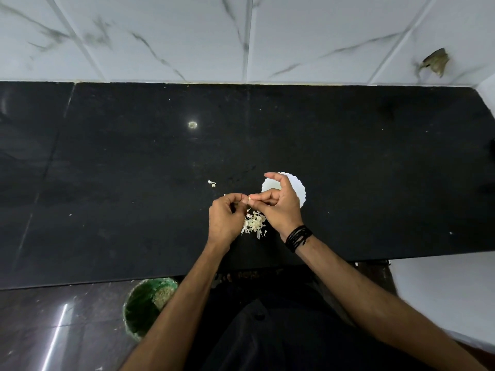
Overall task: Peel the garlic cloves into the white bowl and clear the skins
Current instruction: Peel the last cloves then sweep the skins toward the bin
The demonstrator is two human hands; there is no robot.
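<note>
Just left of the white bowl (297, 192), the left hand (225, 219) and right hand (281, 207) both pinch one garlic clove (249, 198) with curled fingertips above the skins (254, 223).

Both hands (251, 210) pinching garlic clove (249, 198), skins (254, 223) below, white bowl (296, 187) beside

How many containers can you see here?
2. A white bowl sits on the black counter, partly behind the right hand. A green bin stands on the floor, lower left. Others may be out of view.
</note>
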